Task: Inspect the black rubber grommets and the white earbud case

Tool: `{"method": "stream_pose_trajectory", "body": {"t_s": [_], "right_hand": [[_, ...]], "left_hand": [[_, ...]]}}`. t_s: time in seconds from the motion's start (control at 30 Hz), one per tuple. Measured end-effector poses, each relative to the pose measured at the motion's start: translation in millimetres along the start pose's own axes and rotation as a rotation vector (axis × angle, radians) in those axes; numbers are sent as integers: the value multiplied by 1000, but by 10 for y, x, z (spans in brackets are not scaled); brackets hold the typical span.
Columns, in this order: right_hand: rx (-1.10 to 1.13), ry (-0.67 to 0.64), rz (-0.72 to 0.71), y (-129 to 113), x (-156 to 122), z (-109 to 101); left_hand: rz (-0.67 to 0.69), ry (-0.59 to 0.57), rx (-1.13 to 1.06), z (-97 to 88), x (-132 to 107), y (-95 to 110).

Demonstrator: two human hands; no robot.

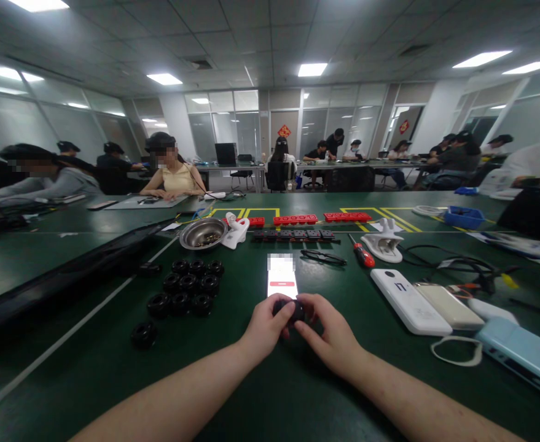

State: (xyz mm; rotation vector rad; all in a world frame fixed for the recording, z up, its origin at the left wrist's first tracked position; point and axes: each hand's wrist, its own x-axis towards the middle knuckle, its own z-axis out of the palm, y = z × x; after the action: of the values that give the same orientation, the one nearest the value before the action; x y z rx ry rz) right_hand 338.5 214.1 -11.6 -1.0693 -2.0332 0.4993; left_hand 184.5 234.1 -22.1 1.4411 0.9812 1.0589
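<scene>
Both your hands meet on one black wheel (292,309): left hand (264,328) and right hand (329,334) pinch it together just above the table (270,393). You seem to be working it between your fingertips, so any next move needs a steady two-sided grip. Just beyond lies a lit phone (281,277). More wheels (189,287) sit left of your left hand, and a screwdriver (360,252) lies farther out on the right.

The small black part (292,309) is mostly covered by the fingers (313,305) of 2 hands, the left hand (265,328) and the right hand (332,334), so its shape cannot be told. The top of the phone (282,283) screen is blurred. The contents of the metal bowl (203,234) are too small to tell. The pale blue case (523,356) runs off the right edge.
</scene>
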Motion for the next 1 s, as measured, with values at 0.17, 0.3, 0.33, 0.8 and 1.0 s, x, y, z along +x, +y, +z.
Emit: {"method": "stream_pose_trajectory", "body": {"t_s": [0.17, 0.3, 0.33, 0.8, 1.0], "right_hand": [[83, 36, 181, 17, 4, -6], [77, -57, 164, 31, 15, -12], [68, -58, 156, 32, 15, -11], [83, -54, 173, 39, 54, -13], [70, -118, 107, 29, 32, -13]], "left_hand": [[34, 19, 35, 16, -76, 56], [31, -9, 4, 14, -76, 48], [13, -20, -18, 11, -63, 39], [-31, -71, -68, -12, -40, 28], [-53, -47, -88, -15, -4, -4]]}}
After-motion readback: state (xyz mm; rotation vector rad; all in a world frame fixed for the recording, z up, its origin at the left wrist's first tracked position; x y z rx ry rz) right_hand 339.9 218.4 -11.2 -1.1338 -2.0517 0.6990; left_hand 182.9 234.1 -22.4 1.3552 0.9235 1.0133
